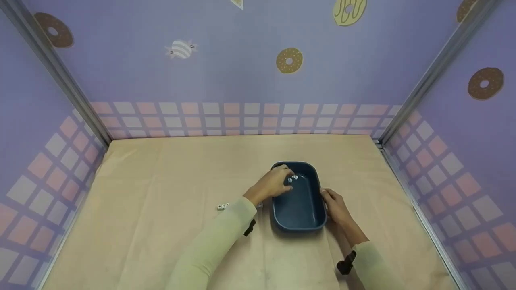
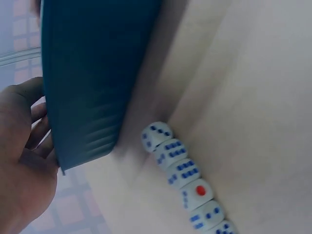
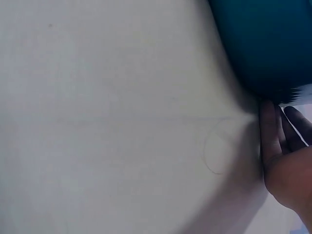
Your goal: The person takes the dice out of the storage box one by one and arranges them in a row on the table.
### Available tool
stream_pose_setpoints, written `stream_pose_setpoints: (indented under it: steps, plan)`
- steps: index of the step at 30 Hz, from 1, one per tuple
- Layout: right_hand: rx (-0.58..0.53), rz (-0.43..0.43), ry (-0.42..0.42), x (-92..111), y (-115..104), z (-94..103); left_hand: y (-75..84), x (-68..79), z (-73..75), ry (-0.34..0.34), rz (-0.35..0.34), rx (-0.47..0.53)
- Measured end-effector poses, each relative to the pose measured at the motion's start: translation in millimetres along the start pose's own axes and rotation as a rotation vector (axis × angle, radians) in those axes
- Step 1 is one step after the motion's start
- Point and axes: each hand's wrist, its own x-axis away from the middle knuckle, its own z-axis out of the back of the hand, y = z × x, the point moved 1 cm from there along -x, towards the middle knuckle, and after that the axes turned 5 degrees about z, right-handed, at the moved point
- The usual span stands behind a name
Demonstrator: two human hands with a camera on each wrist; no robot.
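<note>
A dark blue rectangular container (image 1: 300, 205) stands on the cloth-covered table. My left hand (image 1: 274, 183) reaches over its left rim, fingers and thumb apart above the inside. Close to those fingertips, two small white dice (image 1: 295, 177) show inside the container; I see no clear grip on either. On the table left of the container runs a row of white dice (image 2: 184, 173) with blue and red pips, touching end to end. My left forearm covers part of that row in the head view. My right hand (image 1: 335, 204) holds the container's right side, its thumb by the rim.
A beige cloth (image 1: 161, 173) covers the table. Purple walls with checks and sweets prints (image 1: 238, 80) enclose the back and both sides, with metal posts (image 1: 435, 64) at the corners. Black wrist straps (image 1: 346, 264) sit on the sleeves.
</note>
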Motion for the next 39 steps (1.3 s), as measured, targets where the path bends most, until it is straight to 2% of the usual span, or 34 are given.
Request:
stream_pose_setpoints:
  steps: [6, 11, 21, 25, 31, 39]
  plan:
    - [-0.007, 0.011, -0.02, -5.5, -2.3, 3.4, 1.8, -3.5, -11.6, 0.067, 0.032, -0.047]
    - [-0.089, 0.028, -0.081, -10.7, -11.6, 10.9, 7.7, -7.3, -18.4, 0.125, 0.087, -0.059]
    - [-0.252, -0.083, -0.233, -30.8, -16.8, 25.9, 12.2, -13.3, -32.2, 0.194, 0.127, -0.128]
    - [-0.256, -0.119, -0.228, -40.3, -17.5, 25.6, 12.3, -12.5, -33.6, 0.217, 0.136, -0.146]
    - [-0.244, -0.167, -0.193, -43.3, -13.5, 19.9, 12.4, -12.4, -36.8, 0.206, 0.144, -0.255]
    - [-0.249, -0.125, -0.201, -38.7, -11.2, 12.8, 12.3, -10.9, -37.5, 0.169, 0.158, -0.368]
